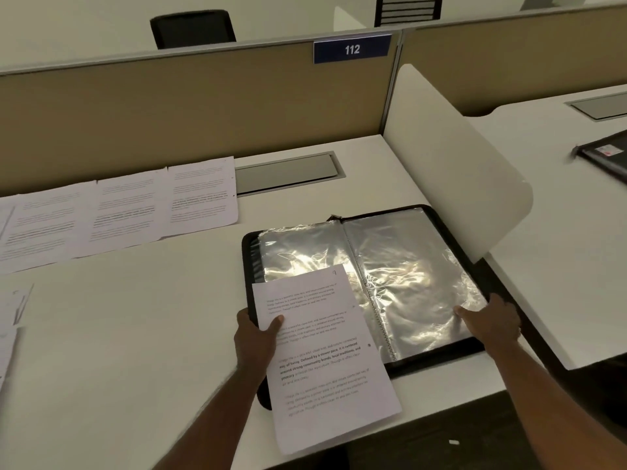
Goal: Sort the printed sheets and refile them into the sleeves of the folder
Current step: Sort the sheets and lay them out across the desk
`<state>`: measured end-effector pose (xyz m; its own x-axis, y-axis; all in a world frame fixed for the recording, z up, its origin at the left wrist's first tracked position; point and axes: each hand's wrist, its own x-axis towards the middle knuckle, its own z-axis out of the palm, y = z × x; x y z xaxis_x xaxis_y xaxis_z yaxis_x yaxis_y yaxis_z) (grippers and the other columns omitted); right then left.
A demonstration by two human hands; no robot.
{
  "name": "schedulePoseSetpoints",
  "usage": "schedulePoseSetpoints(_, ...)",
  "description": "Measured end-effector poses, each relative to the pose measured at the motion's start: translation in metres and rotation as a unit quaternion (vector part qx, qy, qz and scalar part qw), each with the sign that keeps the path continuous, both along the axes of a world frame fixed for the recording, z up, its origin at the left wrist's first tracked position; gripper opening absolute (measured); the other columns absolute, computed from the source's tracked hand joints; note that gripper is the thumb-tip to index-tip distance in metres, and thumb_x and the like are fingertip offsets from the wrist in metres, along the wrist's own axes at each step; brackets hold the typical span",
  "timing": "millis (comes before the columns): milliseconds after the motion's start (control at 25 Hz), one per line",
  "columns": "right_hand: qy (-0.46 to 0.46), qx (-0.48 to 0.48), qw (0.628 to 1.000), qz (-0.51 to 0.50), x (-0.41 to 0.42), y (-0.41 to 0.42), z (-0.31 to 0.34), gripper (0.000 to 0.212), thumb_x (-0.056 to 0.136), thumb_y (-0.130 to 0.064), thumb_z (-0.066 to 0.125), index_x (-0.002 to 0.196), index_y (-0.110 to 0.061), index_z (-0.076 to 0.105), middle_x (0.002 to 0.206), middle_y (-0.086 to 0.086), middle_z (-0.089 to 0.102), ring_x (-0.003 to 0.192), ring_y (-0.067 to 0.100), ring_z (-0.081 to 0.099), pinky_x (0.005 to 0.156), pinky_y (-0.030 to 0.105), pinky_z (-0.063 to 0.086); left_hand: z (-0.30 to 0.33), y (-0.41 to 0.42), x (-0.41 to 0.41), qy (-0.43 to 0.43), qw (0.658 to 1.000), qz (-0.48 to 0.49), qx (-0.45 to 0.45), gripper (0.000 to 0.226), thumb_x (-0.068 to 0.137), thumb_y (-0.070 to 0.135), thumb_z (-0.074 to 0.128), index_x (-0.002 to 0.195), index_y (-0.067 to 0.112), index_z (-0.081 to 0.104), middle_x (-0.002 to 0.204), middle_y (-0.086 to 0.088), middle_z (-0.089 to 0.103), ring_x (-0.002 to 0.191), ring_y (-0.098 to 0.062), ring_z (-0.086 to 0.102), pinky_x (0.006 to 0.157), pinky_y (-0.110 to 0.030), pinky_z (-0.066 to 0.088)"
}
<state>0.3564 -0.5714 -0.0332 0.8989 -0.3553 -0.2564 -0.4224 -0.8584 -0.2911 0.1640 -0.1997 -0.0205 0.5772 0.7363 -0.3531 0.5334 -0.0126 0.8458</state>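
Early stage of refiling: the left hand (253,337) pinches one printed sheet (325,357) over the open folder (366,286), the right hand (488,322) presses flat fingers on an empty sleeve (417,276), while more sheets (118,212) wait on the surface (135,334).

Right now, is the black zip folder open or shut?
Open. The black zip folder lies flat on the white desk, both clear plastic sleeve pages showing either side of the spine.
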Motion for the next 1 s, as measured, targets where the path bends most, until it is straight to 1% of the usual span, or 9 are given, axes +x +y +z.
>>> schedulePoseSetpoints(160, -0.174, -0.033, 0.977, 0.119, -0.012, 0.024, -0.004, 0.061, 0.074, -0.038, 0.078, 0.118, -0.002, 0.056, 0.118, 0.022, 0.056, 0.111, 0.041, 0.051, 0.089, 0.056, 0.048, -0.002, -0.007, 0.002, 0.013, 1.000, 0.007, 0.002, 0.056, 0.083, 0.025, 0.076, 0.126, 0.011, 0.044, 0.109, -0.002, 0.062, 0.091, -0.022, 0.062, 0.079, -0.036, 0.054)
schedulePoseSetpoints(240, -0.240, 0.030, 0.956, 0.165, -0.028, 0.054, 0.002, 0.047, 0.077, -0.028, 0.077, 0.114, -0.005, 0.058, 0.115, 0.018, 0.058, 0.107, 0.038, 0.054, 0.086, 0.051, 0.048, -0.003, -0.006, 0.002, 0.014, 1.000, 0.007, 0.000, 0.056, 0.084, 0.025, 0.076, 0.128, 0.010, 0.044, 0.110, -0.002, 0.062, 0.092, -0.021, 0.062, 0.080, -0.036, 0.054)
schedulePoseSetpoints(320, -0.264, 0.092, 0.931, 0.233, -0.047, 0.089, 0.011, 0.037, 0.079, -0.024, 0.076, 0.109, -0.009, 0.060, 0.107, 0.012, 0.061, 0.099, 0.034, 0.057, 0.081, 0.044, 0.047, -0.004, -0.006, 0.001, 0.012, 1.000, 0.003, 0.004, 0.054, 0.084, 0.025, 0.075, 0.127, 0.011, 0.046, 0.112, -0.003, 0.063, 0.095, -0.021, 0.063, 0.083, -0.036, 0.054)
schedulePoseSetpoints(400, -0.216, 0.129, 0.921, 0.296, -0.065, 0.122, 0.017, 0.039, 0.081, -0.030, 0.073, 0.113, -0.011, 0.061, 0.106, 0.007, 0.063, 0.098, 0.029, 0.060, 0.082, 0.039, 0.048, -0.005, -0.005, 0.000, 0.004, 1.000, -0.004, 0.018, 0.049, 0.084, 0.024, 0.075, 0.124, 0.013, 0.049, 0.112, -0.001, 0.065, 0.097, -0.020, 0.064, 0.083, -0.035, 0.054)
schedulePoseSetpoints(560, 0.020, 0.151, 0.954, 0.258, -0.087, 0.163, 0.025, 0.086, 0.075, -0.059, 0.069, 0.141, -0.015, 0.035, 0.133, 0.003, 0.050, 0.121, 0.023, 0.052, 0.094, 0.040, 0.048, -0.006, -0.001, -0.004, -0.013, 0.999, -0.033, 0.020, 0.042, 0.083, 0.022, 0.075, 0.118, 0.019, 0.052, 0.110, 0.004, 0.065, 0.097, -0.014, 0.065, 0.078, -0.027, 0.051)
schedulePoseSetpoints(720, 0.062, 0.155, 0.959, 0.229, -0.099, 0.171, 0.025, 0.097, 0.067, -0.052, 0.079, 0.140, -0.010, 0.032, 0.134, 0.009, 0.047, 0.122, 0.027, 0.051, 0.094, 0.041, 0.048, -0.001, 0.001, -0.007, -0.025, 0.998, -0.055, -0.003, 0.045, 0.083, 0.021, 0.075, 0.120, 0.024, 0.048, 0.111, 0.007, 0.063, 0.099, -0.011, 0.063, 0.076, -0.020, 0.047)
schedulePoseSetpoints(840, 0.059, 0.186, 0.962, 0.194, -0.100, 0.173, 0.025, 0.084, 0.066, -0.039, 0.084, 0.131, -0.010, 0.039, 0.122, 0.007, 0.054, 0.108, 0.025, 0.057, 0.084, 0.037, 0.049, 0.001, 0.002, -0.011, -0.036, 0.997, -0.058, -0.028, 0.046, 0.085, 0.021, 0.074, 0.117, 0.030, 0.043, 0.115, 0.005, 0.063, 0.101, -0.012, 0.063, 0.077, -0.022, 0.049)
schedulePoseSetpoints(920, 0.068, 0.207, 0.959, 0.182, -0.099, 0.175, 0.025, 0.059, 0.073, -0.031, 0.081, 0.118, -0.013, 0.047, 0.105, -0.001, 0.057, 0.091, 0.018, 0.057, 0.075, 0.031, 0.046, 0.002, 0.004, -0.014, -0.043, 0.996, -0.058, -0.048, 0.048, 0.085, 0.021, 0.073, 0.121, 0.029, 0.042, 0.117, 0.003, 0.063, 0.101, -0.011, 0.063, 0.079, -0.024, 0.050)
schedulePoseSetpoints(1000, 0.068, 0.214, 0.958, 0.178, -0.099, 0.178, 0.023, 0.037, 0.076, -0.026, 0.076, 0.104, -0.021, 0.052, 0.097, -0.006, 0.064, 0.081, 0.014, 0.061, 0.074, 0.034, 0.051, 0.005, 0.007, -0.018, -0.043, 0.995, -0.061, -0.072, 0.059, 0.087, 0.022, 0.072, 0.135, 0.022, 0.039, 0.121, 0.003, 0.061, 0.105, -0.014, 0.062, 0.086, -0.029, 0.052)
